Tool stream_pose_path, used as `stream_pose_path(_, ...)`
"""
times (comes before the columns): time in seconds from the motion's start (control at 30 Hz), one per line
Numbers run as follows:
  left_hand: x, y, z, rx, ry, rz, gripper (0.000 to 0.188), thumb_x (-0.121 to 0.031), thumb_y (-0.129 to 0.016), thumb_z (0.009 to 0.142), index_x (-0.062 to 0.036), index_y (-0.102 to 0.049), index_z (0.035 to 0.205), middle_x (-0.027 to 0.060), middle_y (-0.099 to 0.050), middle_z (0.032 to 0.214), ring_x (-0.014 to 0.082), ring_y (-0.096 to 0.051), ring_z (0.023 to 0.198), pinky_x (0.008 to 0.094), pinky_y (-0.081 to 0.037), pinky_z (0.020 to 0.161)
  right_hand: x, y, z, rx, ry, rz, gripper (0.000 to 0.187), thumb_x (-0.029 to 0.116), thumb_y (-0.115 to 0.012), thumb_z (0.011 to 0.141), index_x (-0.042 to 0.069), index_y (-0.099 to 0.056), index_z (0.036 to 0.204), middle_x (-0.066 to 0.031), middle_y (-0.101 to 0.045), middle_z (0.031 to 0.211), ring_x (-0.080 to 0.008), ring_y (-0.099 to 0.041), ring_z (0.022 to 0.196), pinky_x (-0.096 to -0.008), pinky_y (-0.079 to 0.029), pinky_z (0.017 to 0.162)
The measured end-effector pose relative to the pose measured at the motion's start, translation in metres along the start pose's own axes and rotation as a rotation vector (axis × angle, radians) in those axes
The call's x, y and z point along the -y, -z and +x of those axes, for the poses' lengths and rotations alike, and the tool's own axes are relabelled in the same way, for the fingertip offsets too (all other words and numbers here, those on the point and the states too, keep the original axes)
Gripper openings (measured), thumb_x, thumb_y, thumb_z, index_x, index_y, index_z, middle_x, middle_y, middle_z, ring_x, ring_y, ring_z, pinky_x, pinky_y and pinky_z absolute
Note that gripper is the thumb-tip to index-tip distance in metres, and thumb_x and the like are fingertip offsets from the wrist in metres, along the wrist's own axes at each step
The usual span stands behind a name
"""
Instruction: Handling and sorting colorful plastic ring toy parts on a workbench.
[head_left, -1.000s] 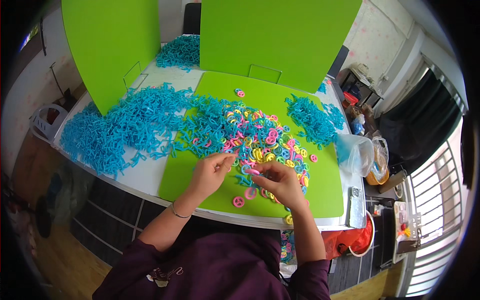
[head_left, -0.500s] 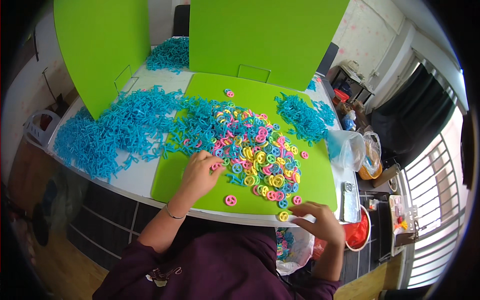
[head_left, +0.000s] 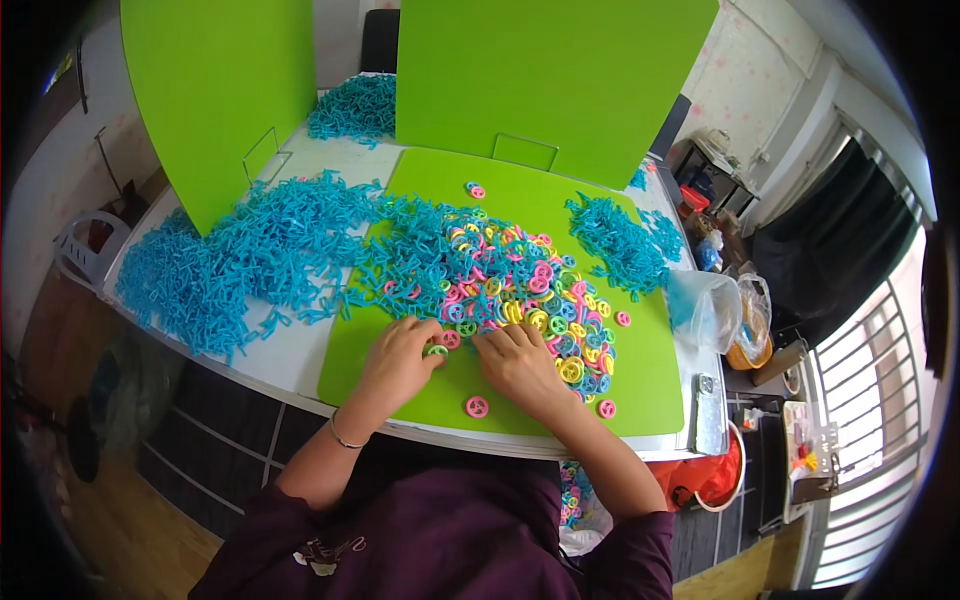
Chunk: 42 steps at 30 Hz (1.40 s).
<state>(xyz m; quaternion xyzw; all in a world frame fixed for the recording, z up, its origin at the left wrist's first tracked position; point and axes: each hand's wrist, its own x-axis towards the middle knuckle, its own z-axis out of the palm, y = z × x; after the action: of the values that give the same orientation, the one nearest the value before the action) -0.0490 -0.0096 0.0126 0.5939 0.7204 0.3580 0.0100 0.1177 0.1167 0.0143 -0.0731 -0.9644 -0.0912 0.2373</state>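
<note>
A heap of small plastic wheels (head_left: 541, 277) in pink, yellow, green and blue lies on the green mat (head_left: 400, 415). My left hand (head_left: 397, 362) is at the heap's near left edge, thumb and fingers pinched on a green wheel (head_left: 436, 350). Just beyond its fingertips is a pink wheel (head_left: 450, 339). My right hand (head_left: 520, 368) presses down at the heap's near edge, its fingers curled together; what they hold, if anything, is hidden beneath. A single pink wheel (head_left: 477, 407) rests nearer to me, between the hands.
Large piles of blue forked plastic pieces (head_left: 270, 250) spread to the left, with another blue pile (head_left: 620, 245) at the right. Upright green boards (head_left: 540, 80) stand behind. A clear plastic bag (head_left: 705, 310) and a phone (head_left: 710, 415) are on the right edge. Below the table hangs a bag of wheels (head_left: 575, 495).
My right hand has moved from the table's front edge up and left to the heap. The yellow wheel at that edge is no longer seen. My left hand now pinches a green wheel.
</note>
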Motion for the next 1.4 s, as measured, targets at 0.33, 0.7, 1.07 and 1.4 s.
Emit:
stream_pose_path(0.33, -0.019, -0.002, 0.046, 0.015, 0.259, -0.882, 0.018, -0.007, -0.063, 0.087, 0.0034, -0.062, 0.102, 0.0072, -0.067, 0.092, 0.0110, -0.065, 0.077, 0.0219, -0.053, 0.066, -0.006, 0.024, 0.002, -0.231, -0.812, 1.292, 0.019, 0.016, -0.052, 0.095, 0.000, -0.058, 0.103, -0.0058, -0.062, 0.087, -0.0137, -0.059, 0.081, -0.0273, -0.048, 0.069)
stream_pose_path(0.7, -0.028, -0.035, 0.045, 0.012, 0.365, -1.278, 0.021, -0.009, -0.061, 0.090, 0.0019, -0.062, 0.108, 0.0027, -0.065, 0.088, 0.0094, -0.064, 0.073, 0.0161, -0.046, 0.055, -0.003, 0.015, 0.000, -0.342, -0.885, 1.475, 0.016, 0.011, -0.057, 0.092, -0.001, -0.060, 0.101, -0.0044, -0.065, 0.089, -0.0096, -0.061, 0.079, -0.0248, -0.051, 0.070)
stream_pose_path(1.07, -0.031, -0.022, 0.041, 0.041, 0.432, -1.274, 0.020, -0.008, -0.063, 0.087, 0.0042, -0.065, 0.103, 0.0074, -0.066, 0.092, 0.0124, -0.064, 0.081, 0.0236, -0.056, 0.073, 0.003, 0.011, -0.001, -0.319, -0.879, 1.505, 0.017, 0.009, -0.062, 0.089, -0.004, -0.064, 0.099, -0.0071, -0.068, 0.085, -0.0120, -0.065, 0.078, -0.0255, -0.054, 0.070)
stream_pose_path(1.4, -0.018, -0.030, 0.040, 0.116, 0.422, -1.427, 0.015, -0.003, -0.060, 0.088, 0.0027, -0.066, 0.100, 0.0073, -0.067, 0.089, 0.0141, -0.065, 0.078, 0.0256, -0.056, 0.074, 0.008, 0.018, 0.002, -0.379, -0.487, 0.500, 0.025, 0.005, -0.069, 0.079, 0.002, -0.067, 0.104, -0.0083, -0.060, 0.066, -0.0156, -0.054, 0.057, -0.0299, -0.043, 0.054)
